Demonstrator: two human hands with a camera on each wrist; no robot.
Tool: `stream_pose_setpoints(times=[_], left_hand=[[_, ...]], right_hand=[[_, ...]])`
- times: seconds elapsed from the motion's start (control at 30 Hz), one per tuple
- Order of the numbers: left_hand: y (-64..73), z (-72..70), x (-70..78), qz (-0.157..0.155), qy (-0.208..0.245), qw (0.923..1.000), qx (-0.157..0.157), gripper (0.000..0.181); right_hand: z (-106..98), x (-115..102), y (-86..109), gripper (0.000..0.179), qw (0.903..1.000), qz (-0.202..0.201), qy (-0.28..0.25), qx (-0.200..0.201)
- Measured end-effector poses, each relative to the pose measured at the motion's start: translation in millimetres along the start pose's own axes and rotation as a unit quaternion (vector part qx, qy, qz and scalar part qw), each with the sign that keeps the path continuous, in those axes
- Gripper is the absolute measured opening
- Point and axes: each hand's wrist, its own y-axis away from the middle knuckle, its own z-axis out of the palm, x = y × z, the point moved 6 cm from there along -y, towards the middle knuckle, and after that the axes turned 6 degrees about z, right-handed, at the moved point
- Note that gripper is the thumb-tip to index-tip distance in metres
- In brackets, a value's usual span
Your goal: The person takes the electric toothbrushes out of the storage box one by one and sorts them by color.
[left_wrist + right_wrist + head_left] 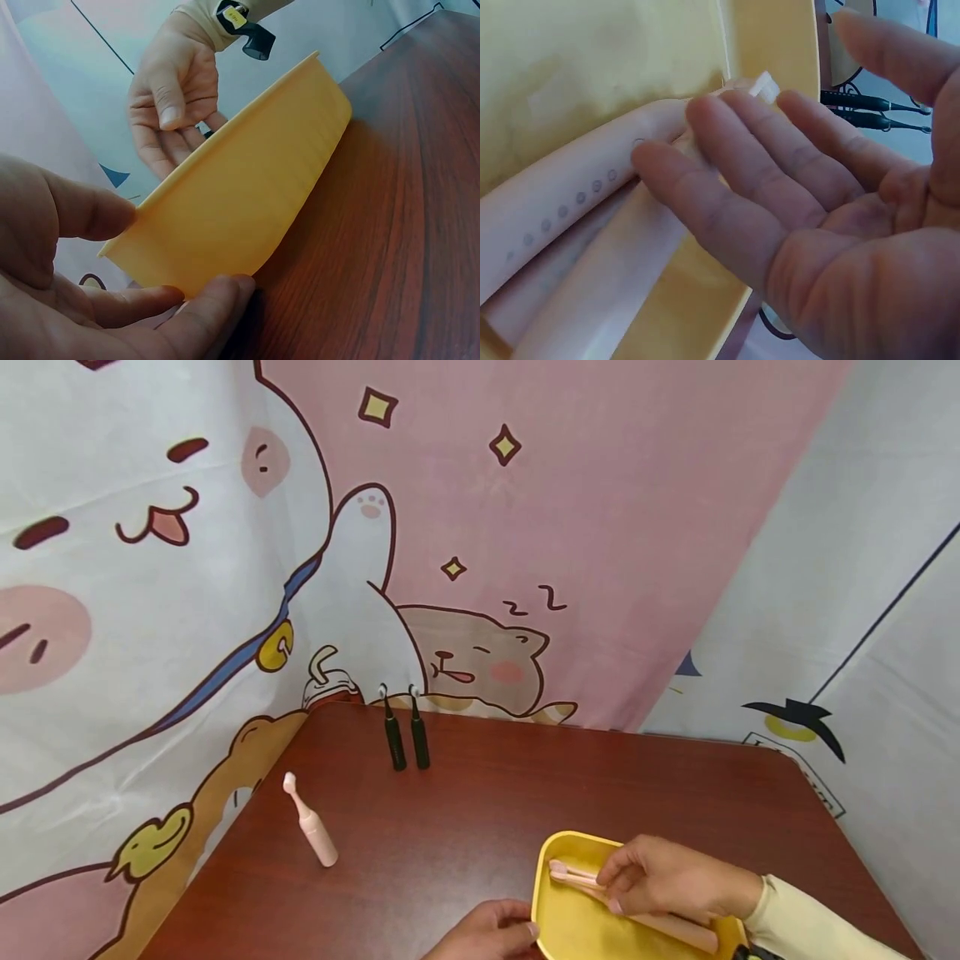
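My left hand (pixel 491 933) grips the near left side of a yellow plastic box (pixel 542 893). In the left wrist view the thumb presses near the box's rim and the other fingers lie against its lower side. Inside the box, pink electric toothbrushes (pixel 577 191) lie side by side, a row of small round marks along one handle. Over them is my right hand (pixel 663 875), its thumb spread away and its fingers loosely extended in the right wrist view. Those fingertips overlap the necks of the brushes, partly hiding them.
A single pink electric toothbrush (pixel 318 835) stands upright on the dark red table (pixel 480 802) to the left. Two black electric toothbrushes (pixel 407 743) stand together at the back left. A cartoon-printed cloth (pixel 600 527) hangs behind the table.
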Motion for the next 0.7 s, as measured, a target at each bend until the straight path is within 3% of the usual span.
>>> stream_pose_setpoints(times=[0.2,0.33,0.43,0.57,0.7], left_hand=[[0.2,0.9,-1.9,-0.004,0.002,1.0000,0.001,0.035],[-1.6,1.5,-2.8,-0.003,0.001,1.0000,-0.001,0.033],[-3.2,1.4,-4.6,-0.009,-0.006,0.9999,-0.004,0.033],[-3.8,0.0,-5.9,-0.018,-0.004,0.9998,-0.006,0.034],[-3.5,-1.5,-4.6,-0.013,0.001,0.9999,-0.004,0.034]], right_hand=[[5,6,9.9,0.034,0.9992,0.018,0.035,-0.001],[13,7,11.1,0.034,0.9988,-0.007,0.043,-0.021],[13,4,14.6,0.037,0.9962,-0.021,0.085,-0.009],[5,-3,20.4,0.045,0.9843,-0.021,0.174,0.021],[3,-4,21.9,0.049,0.9833,-0.018,0.181,0.015]])
